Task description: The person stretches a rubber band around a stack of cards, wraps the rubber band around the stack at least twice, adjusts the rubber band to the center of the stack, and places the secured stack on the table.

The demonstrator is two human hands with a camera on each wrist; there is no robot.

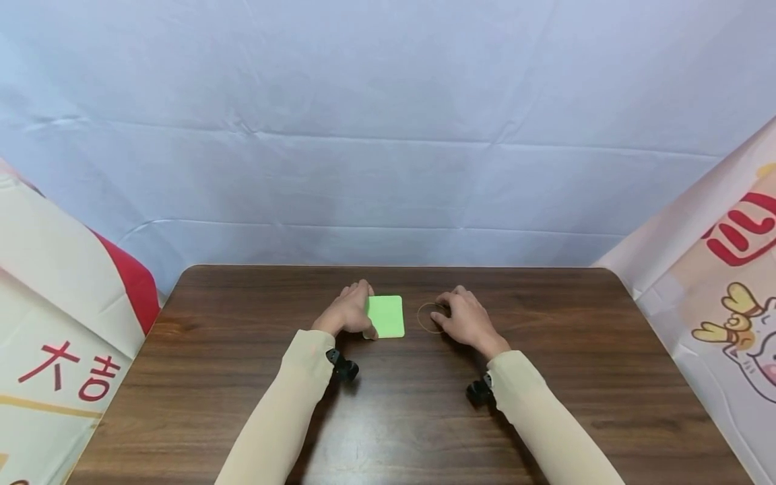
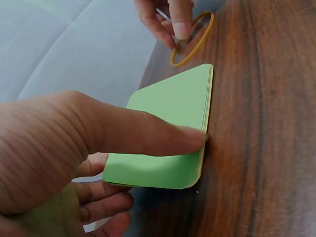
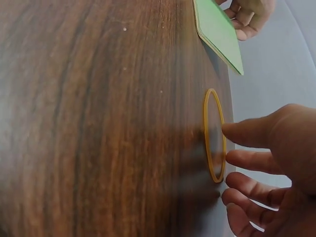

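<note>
We see a square stack of pale green cards (image 1: 386, 315) with rounded corners and yellowish edges, held tilted by the left hand (image 1: 350, 313), thumb across its upper face; apart to its right we see a thin yellow rubber band (image 3: 206, 133), a slack round loop at the right hand's (image 1: 467, 320) fingertips

The tabletop (image 1: 412, 411) is dark brown, streaked with wood grain, its far corners rounded, a soft shine toward the near side. A few pale specks (image 3: 124, 29) dot it. Toward the far edge lies a looped yellow band (image 3: 206, 133); beside it, maybe touching the wood, is a squarish green stack (image 1: 385, 316).
</note>
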